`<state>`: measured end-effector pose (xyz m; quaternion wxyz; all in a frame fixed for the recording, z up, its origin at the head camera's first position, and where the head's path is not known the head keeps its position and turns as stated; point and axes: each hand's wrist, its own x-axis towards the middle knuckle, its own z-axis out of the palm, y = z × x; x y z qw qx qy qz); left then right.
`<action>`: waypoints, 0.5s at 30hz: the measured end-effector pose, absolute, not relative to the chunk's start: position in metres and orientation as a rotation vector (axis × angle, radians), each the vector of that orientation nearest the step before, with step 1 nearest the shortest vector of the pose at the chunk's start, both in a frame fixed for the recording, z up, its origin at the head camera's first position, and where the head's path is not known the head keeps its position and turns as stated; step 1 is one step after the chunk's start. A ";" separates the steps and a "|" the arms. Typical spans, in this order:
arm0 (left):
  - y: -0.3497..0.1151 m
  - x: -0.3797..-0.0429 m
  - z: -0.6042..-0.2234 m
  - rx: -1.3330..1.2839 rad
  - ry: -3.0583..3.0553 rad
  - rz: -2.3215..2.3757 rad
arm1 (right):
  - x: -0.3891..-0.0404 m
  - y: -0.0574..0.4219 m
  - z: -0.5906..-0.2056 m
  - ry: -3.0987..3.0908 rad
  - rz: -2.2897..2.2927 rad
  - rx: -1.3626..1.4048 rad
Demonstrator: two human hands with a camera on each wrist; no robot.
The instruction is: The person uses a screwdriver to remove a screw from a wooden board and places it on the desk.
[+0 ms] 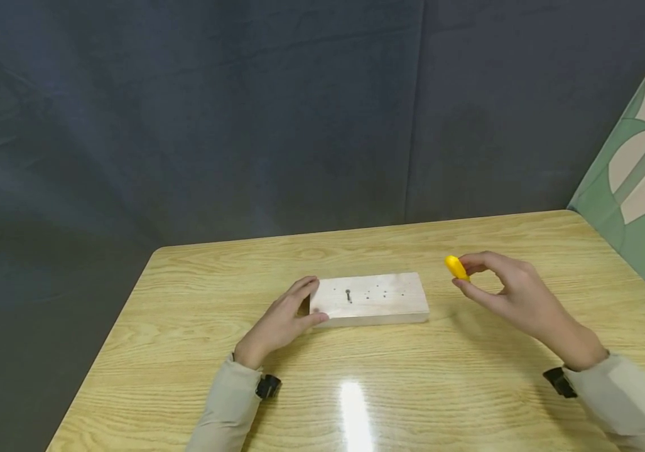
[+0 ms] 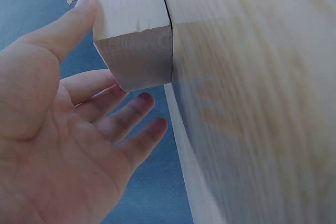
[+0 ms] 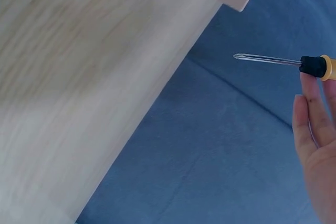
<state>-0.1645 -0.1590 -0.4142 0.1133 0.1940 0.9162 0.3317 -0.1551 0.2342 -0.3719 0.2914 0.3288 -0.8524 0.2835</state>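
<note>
A pale wooden block lies on the table, with several small dark holes in its top. From that top sticks up a small screw, whose head also shows past the thumb in the left wrist view. My left hand grips the block's left end, thumb on the near side and fingertips on the far side. Off the block's right end, my right hand pinches the yellow handle of a screwdriver above the table. In the right wrist view its metal shaft points toward the block, tip apart from it.
The wood-grain table stretches around the block, its far edge running along a dark cloth backdrop. A green and cream patterned panel stands at the right. Light glares off the table near the front.
</note>
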 end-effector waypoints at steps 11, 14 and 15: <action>-0.158 -0.163 -0.413 0.579 2.732 0.941 | -0.154 0.221 -0.368 -2.204 0.816 0.959; -0.157 -0.162 -0.413 0.581 2.740 0.947 | -0.153 0.218 -0.366 -2.208 0.810 0.953; -0.157 -0.162 -0.413 0.586 2.741 0.952 | -0.153 0.217 -0.366 -2.210 0.808 0.952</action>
